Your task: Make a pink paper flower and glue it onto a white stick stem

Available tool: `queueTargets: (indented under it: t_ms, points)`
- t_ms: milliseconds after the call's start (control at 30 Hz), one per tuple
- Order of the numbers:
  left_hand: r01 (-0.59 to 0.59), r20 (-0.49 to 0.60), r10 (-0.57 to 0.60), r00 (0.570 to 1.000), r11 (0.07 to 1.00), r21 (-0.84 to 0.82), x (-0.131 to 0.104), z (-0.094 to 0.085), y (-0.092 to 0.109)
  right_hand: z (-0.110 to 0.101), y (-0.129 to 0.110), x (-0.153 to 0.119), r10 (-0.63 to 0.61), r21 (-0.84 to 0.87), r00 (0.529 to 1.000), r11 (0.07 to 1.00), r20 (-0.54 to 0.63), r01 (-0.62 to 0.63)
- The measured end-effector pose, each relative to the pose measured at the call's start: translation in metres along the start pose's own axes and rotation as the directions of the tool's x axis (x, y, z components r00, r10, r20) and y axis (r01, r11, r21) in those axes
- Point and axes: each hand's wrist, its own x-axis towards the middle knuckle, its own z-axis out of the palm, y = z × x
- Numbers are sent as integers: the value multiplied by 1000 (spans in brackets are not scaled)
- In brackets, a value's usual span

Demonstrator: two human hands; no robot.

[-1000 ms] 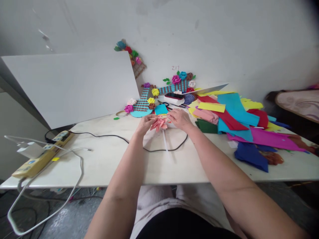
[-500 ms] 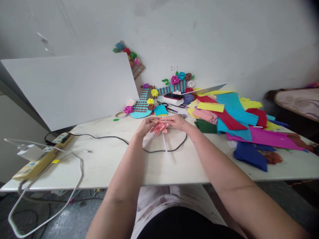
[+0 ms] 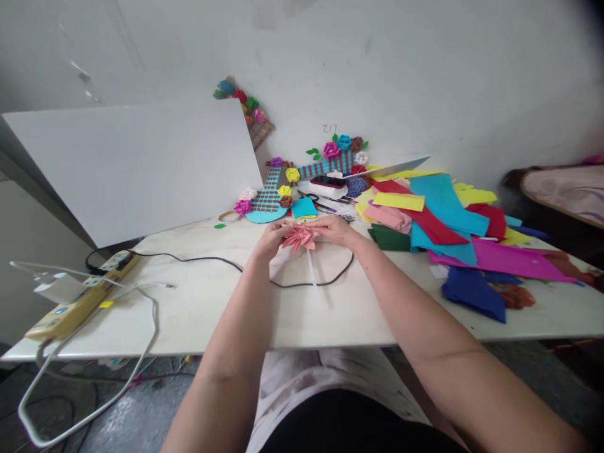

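A folded pink paper flower (image 3: 300, 238) with pointed petals is held between my two hands above the table. My left hand (image 3: 276, 237) is closed on its left edge, fingertips pinching the paper. From the other side my right hand (image 3: 331, 229) grips the upper right edge, with the fingers reaching along the back. A thin whitish translucent stick (image 3: 312, 267) extends below the flower toward the tabletop; whether it is joined to the flower cannot be made out. A black cable (image 3: 325, 284) loops across the table just below the hands.
Coloured paper sheets (image 3: 448, 207) are heaped at the right. Behind the hands stand a flower-decorated cardboard guitar (image 3: 270, 200) and a phone (image 3: 329, 182) on a white box. A white board (image 3: 136, 170) leans at the left, near a power strip (image 3: 87, 299) with a white cable (image 3: 155, 314).
The pink flower has shifted slightly left and turned so more of its petals show. My left hand has moved a little left with it; both hands keep their grip.
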Motion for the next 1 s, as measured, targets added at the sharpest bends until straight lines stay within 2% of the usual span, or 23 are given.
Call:
queueTargets:
  t_ms: [200, 533, 733, 1000]
  points:
    - [19, 114, -14, 993, 999, -35, -1, 0, 0, 2, 0, 2, -3, 26, 1000, 1000, -13, 4]
    - [73, 14, -72, 997, 995, -72, -1, 3, 3, 2, -6, 1, -11, 55, 1000, 998, -18, 12]
    - [124, 55, -121, 991, 991, -48, 0, 3, 2, 5, 3, 2, -12, 6, 999, 1000, -31, 12]
    - [171, 14, -171, 985, 979, -106, -3, 7, 8, 5, 4, 2, -34, -39, 999, 999, -22, 33]
